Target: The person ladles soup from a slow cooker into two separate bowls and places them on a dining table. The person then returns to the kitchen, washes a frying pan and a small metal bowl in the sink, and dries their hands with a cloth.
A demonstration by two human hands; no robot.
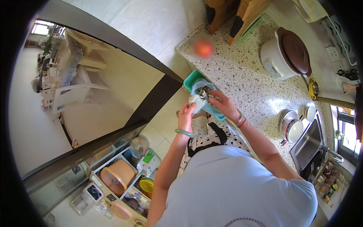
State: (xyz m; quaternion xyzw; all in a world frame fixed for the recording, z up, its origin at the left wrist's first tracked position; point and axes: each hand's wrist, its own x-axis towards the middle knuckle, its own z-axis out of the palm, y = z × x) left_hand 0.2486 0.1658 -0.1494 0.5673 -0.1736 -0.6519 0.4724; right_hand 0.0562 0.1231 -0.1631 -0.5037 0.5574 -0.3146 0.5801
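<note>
My left hand (186, 114) is closed on a crumpled whitish plastic bag (198, 102), pinching it between thumb and fingers. It is held over a green bin (194, 77) lined with a thin bluish plastic bag (214, 111). Inside the liner, dark and pale scraps (207, 90) show in part. My right hand (226, 106) hovers above the bin's right side, close to the whitish bag. Its fingers are loosely bent and spaced apart, with nothing visible between them. A jade-green bangle (184, 132) circles my left wrist.
A speckled countertop (242, 81) runs along the right, bearing a white cooker (278, 62) with a brown lid, stacked bowls (293, 126) and wooden boards (245, 17). Beyond is a steel sink (307, 145). On my left are a dark door frame (151, 100) and a storage rack holding an orange-brown tub (117, 176).
</note>
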